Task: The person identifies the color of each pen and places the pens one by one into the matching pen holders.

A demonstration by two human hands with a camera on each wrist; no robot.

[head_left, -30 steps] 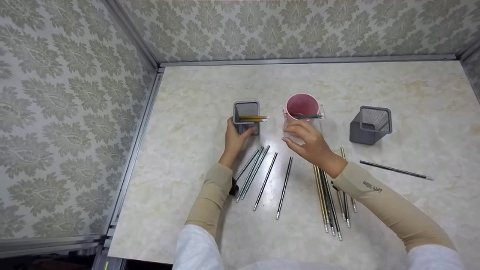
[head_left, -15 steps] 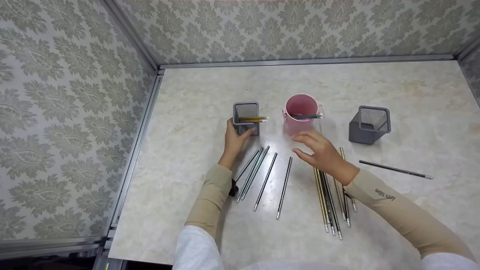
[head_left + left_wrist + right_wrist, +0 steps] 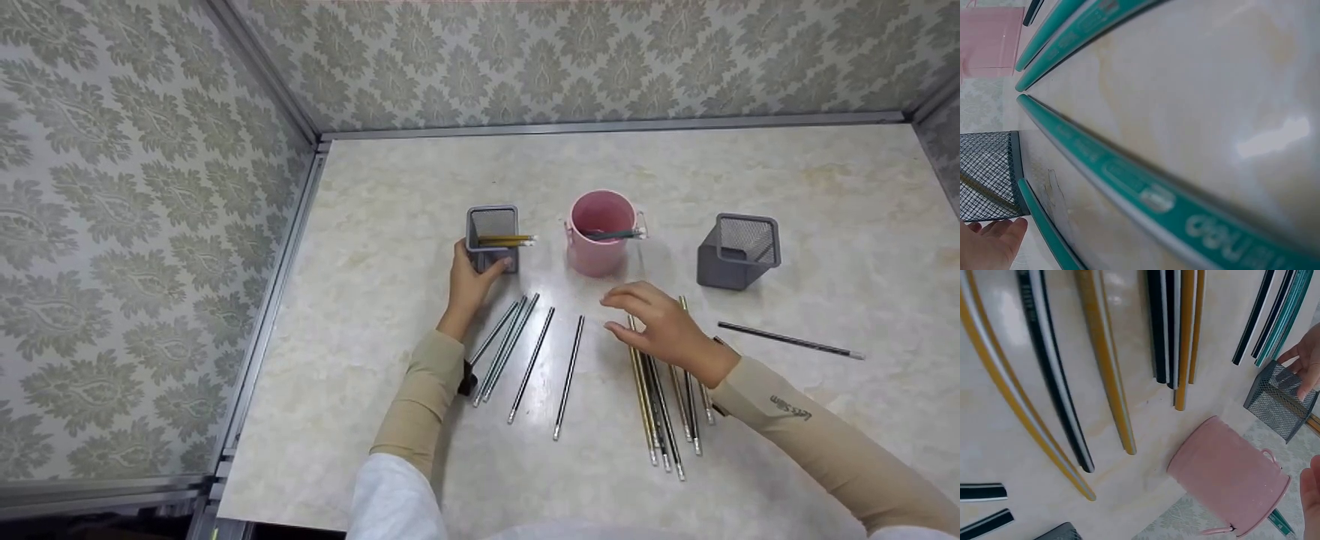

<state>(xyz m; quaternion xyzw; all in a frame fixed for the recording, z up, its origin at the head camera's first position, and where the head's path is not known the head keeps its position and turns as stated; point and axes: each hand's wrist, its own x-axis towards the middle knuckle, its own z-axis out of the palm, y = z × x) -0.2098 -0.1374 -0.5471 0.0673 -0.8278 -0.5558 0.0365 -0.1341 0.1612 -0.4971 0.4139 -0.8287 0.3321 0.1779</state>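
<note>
My left hand [image 3: 469,289] grips a grey mesh pencil holder [image 3: 493,220] with yellow pencils [image 3: 506,241] leaning in it. The left wrist view shows fingers [image 3: 1008,239] at its mesh side. My right hand [image 3: 660,324] is relaxed, fingers apart and holding nothing, over the far ends of the yellow and black pencils [image 3: 651,397]. Just beyond it stands a pink bucket [image 3: 596,255] with green pencils [image 3: 615,235] inside. In front of the left hand lie several green pencils [image 3: 510,349] and two black pencils [image 3: 570,375].
A second mesh holder [image 3: 731,259] stands at the right, with a lone black pencil [image 3: 791,340] lying in front of it. Patterned walls [image 3: 510,60] border the table [image 3: 390,195] at the back and left.
My right hand has drawn back from the bucket, toward me and to the right, over the yellow and black pencils. My left hand stays on the mesh holder.
</note>
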